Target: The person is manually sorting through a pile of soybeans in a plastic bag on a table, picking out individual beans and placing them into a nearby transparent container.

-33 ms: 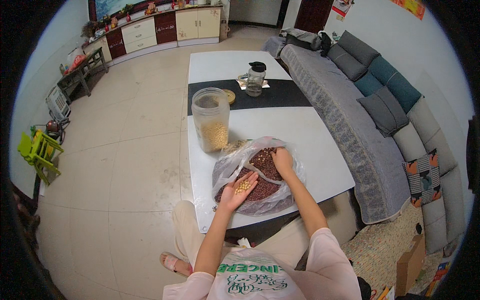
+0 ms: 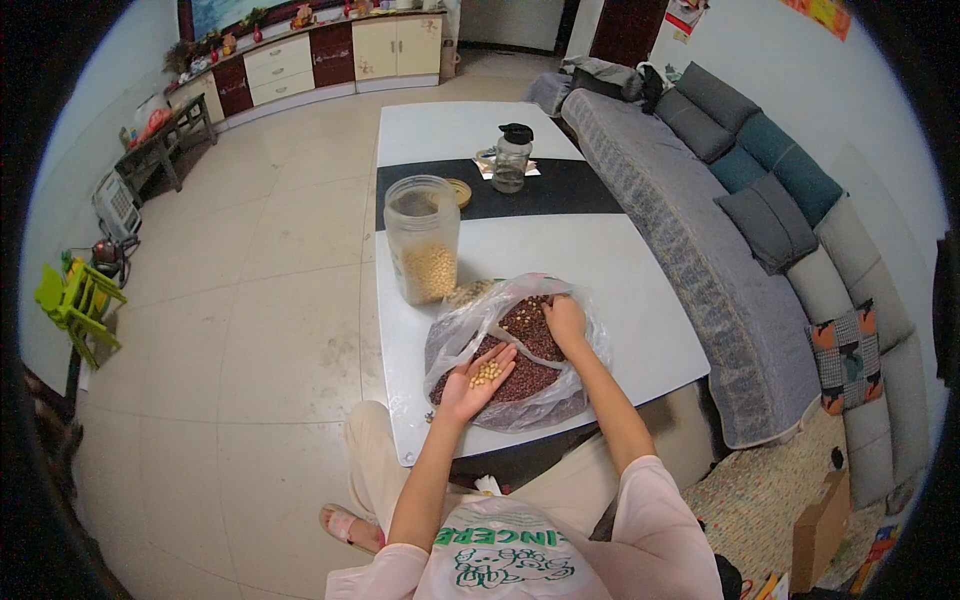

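Note:
A clear plastic bag of small dark red beans lies spread open near the table's front edge. My left hand rests over its left part, palm up and slightly cupped, with a small heap of soybeans on it. Inside the far right of the bag, my right hand bends down with its fingers drawn together at the beans. Whatever its fingertips pinch is hidden. Some yellow soybeans are scattered over the red ones beside those fingers. Just beyond the bag, a tall clear jar stands uncapped, partly filled with soybeans.
The jar stands on a white table with a black band, next to a round yellowish lid. Farther back is a clear bottle with a black cap. A grey sofa runs along the right, and a green chair stands far left.

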A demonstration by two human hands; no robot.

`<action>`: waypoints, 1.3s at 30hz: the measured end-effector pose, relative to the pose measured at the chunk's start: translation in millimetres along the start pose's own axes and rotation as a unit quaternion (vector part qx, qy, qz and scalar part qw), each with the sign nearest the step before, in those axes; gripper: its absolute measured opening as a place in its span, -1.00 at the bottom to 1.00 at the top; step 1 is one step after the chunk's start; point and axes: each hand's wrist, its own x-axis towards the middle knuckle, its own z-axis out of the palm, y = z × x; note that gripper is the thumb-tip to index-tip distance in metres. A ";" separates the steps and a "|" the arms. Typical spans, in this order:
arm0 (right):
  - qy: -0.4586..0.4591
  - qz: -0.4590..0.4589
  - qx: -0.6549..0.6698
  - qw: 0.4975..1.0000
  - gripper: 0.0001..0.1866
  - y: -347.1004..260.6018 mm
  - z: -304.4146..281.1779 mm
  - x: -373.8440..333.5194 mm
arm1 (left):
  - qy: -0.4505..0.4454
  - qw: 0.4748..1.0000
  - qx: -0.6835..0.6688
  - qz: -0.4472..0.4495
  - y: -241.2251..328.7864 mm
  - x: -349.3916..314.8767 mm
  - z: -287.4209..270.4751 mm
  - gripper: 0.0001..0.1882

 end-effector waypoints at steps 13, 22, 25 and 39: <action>0.037 -0.024 0.187 0.981 -0.83 -22.8 -45.3 -34.5 | 0.005 1.000 0.014 0.001 -0.3 1.1 3.6 -0.52; 0.001 -0.107 0.357 0.928 -0.81 -57.7 -65.5 -101.5 | -0.004 1.000 0.015 0.006 0.5 2.7 -5.2 -0.48; -0.011 -0.164 0.270 0.949 -0.80 -69.5 -56.8 -114.2 | -0.042 0.998 0.048 -0.002 8.8 2.6 -20.0 -0.46; 0.150 0.151 0.537 0.816 -0.87 -26.7 -52.4 -217.5 | 0.007 0.999 -0.030 0.012 -2.5 2.0 -1.0 -0.41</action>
